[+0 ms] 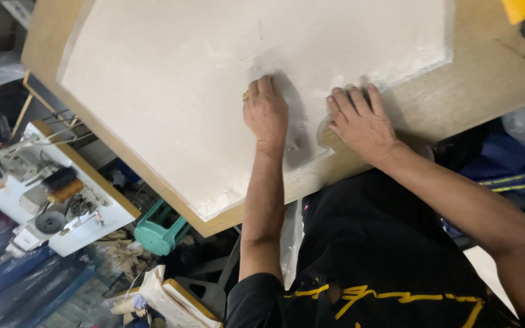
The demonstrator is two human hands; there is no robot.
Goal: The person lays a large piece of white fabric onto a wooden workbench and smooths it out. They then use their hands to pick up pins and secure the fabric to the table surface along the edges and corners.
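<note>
A large sheet of off-white fabric (202, 85) lies spread over a wooden table (487, 79). My left hand (266, 110) rests on the fabric with its fingers curled around a small yellowish object (245, 95), perhaps a piece of chalk, that pokes out at the thumb side. My right hand (360, 121) lies flat, fingers spread, pressing the fabric's near edge where a curved cut-out shows the wood beneath.
A sewing machine (50, 194) on a white stand sits at the left below the table edge. A green plastic stool (159, 231) stands near the table's corner. A yellow object (516, 9) and a black strap lie at the table's far right. Plastic bags and clutter fill the floor.
</note>
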